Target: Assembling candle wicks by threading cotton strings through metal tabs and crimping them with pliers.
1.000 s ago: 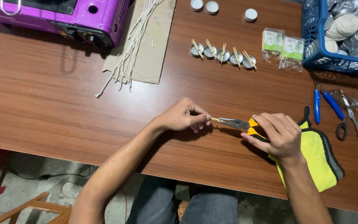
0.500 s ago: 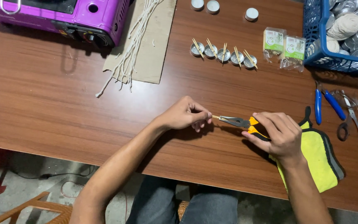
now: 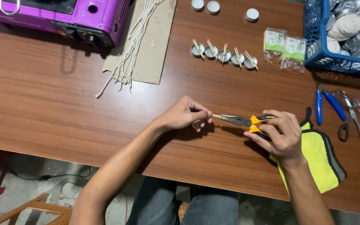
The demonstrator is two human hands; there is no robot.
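My right hand (image 3: 281, 135) grips the yellow-and-black handles of a pair of long-nose pliers (image 3: 240, 120), jaws pointing left. The jaw tips pinch a thin wooden stick (image 3: 216, 116) that my left hand (image 3: 185, 114) holds between thumb and fingers. Both hands hover just above the brown wooden table (image 3: 42, 108), near its front edge. Most of the stick is hidden inside my left fingers.
Behind the hands stand several small metal cups with sticks (image 3: 223, 55), three white lids (image 3: 212, 6), two small packets (image 3: 285, 48) and a blue basket (image 3: 338, 62) of metal cups. Blue pliers (image 3: 326, 106) and scissors (image 3: 353, 121) lie right. A yellow cloth (image 3: 319, 156), cardboard with cords (image 3: 140, 46) and a purple stove (image 3: 63, 16) are also here.
Both hands and the pliers stay almost in the same place; the pliers' tips stay closed on the stick held by my left fingers.
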